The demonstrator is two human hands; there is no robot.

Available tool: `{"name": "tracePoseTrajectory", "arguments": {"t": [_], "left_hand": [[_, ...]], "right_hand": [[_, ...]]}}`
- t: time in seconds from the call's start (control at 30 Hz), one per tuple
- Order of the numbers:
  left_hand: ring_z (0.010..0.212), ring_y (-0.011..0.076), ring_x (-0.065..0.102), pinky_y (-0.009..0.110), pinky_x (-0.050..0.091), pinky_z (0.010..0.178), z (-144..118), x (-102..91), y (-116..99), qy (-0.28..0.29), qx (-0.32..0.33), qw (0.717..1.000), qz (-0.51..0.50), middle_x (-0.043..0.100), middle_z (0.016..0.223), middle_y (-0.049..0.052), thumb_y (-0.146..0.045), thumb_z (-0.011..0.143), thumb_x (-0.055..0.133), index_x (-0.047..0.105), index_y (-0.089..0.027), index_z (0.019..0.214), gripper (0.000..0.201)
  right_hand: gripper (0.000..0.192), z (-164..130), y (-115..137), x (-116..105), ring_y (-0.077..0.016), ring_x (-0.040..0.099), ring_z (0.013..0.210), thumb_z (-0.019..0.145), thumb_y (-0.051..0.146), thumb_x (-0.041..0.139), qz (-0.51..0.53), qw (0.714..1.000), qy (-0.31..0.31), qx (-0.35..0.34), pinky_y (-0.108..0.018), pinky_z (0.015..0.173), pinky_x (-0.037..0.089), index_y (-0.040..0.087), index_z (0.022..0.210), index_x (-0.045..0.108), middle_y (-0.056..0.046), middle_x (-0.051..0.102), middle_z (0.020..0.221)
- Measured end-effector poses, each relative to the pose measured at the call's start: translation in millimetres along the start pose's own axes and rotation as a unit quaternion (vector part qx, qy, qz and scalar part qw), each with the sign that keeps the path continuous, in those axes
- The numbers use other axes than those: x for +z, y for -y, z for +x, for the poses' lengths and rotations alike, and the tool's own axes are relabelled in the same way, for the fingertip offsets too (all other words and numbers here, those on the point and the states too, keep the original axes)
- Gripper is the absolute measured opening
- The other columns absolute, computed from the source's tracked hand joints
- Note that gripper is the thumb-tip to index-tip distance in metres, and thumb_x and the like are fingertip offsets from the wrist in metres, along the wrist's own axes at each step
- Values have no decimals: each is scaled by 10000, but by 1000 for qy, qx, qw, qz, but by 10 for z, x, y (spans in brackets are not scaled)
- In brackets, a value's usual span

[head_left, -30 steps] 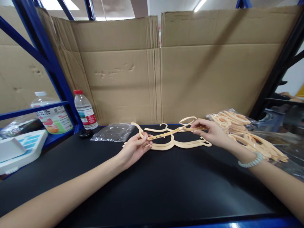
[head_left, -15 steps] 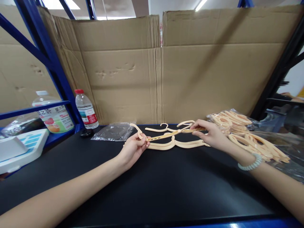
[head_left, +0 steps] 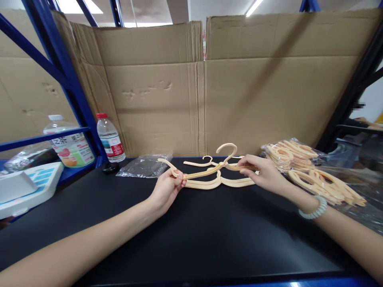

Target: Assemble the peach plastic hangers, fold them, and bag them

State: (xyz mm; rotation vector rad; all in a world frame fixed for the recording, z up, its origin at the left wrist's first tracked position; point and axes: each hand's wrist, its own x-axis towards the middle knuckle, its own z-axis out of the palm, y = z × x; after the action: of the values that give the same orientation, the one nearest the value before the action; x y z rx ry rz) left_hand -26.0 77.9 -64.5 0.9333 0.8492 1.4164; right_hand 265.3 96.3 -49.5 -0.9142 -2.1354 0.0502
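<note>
Between my two hands I hold a cream-coloured folding clothes hanger (head_left: 206, 173) by its arms, its hook pointing up and away from me. My left hand (head_left: 169, 187) pinches the left arm near a slim curved piece that sticks out past the thumb. Around the right arm's end, the fingers of my right hand (head_left: 260, 169) are closed. Beneath and behind it, a second spread hanger (head_left: 203, 184) lies on the black table (head_left: 209, 239). Farther back lies another hanger (head_left: 196, 163), partly covered by the held one.
Bagged folded hangers (head_left: 290, 153) and loose-looking ones in clear plastic (head_left: 326, 185) lie at the right. On the left are a flat plastic bag (head_left: 145, 165), a black object (head_left: 110, 167), a water bottle (head_left: 110, 139) and a white-and-blue device (head_left: 32, 187). Cardboard (head_left: 155, 91) walls the back.
The held hanger has turned, so its hook now stands up higher and its arms show another side. Both hands keep hold of it, with the left shifted slightly left.
</note>
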Motion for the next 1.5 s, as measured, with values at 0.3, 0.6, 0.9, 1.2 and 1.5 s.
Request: {"name": "tracePoseTrajectory", "arguments": {"t": [0.3,0.6,0.9,1.2,1.5], "left_hand": [[541,73,513,176,423,535,1,-20,26,-1,13,1000,4,538,629,-16,8,629,612,491,-140,644,192],[516,74,550,170,464,522,14,-12,4,-37,21,999,-7,533,605,-20,53,671,570,517,-129,643,192],[693,157,700,207,580,661,-14,56,-46,-80,7,996,-25,657,745,69,68,807,501,584,-101,705,213],[605,195,680,276,558,609,-151,115,-26,-11,-81,994,67,705,748,175,-287,891,499,654,-76,684,333],[1199,299,486,418,357,1029,-580,223,-11,385,295,717,502,659,1138,109,-229,819,597,710,-239,954,176]], "right_hand": [[97,-31,19,-7,-180,597,712,795,177,527,-52,998,10,-15,-298,659,461,200,876,575,-44,655,811],[129,-40,115,-29,-173,621,681,817,206,520,-56,998,-1,-33,-284,635,465,204,923,594,-45,680,805],[120,-44,95,-11,-172,621,637,835,233,511,-79,996,-37,-6,-290,617,476,207,911,599,-41,689,784],[127,-7,50,-65,-161,601,641,831,280,537,9,999,1,48,-284,614,495,195,895,607,-35,668,752],[131,10,88,-111,-147,559,634,815,283,556,46,989,133,47,-271,603,462,177,831,632,-22,625,714]]}}
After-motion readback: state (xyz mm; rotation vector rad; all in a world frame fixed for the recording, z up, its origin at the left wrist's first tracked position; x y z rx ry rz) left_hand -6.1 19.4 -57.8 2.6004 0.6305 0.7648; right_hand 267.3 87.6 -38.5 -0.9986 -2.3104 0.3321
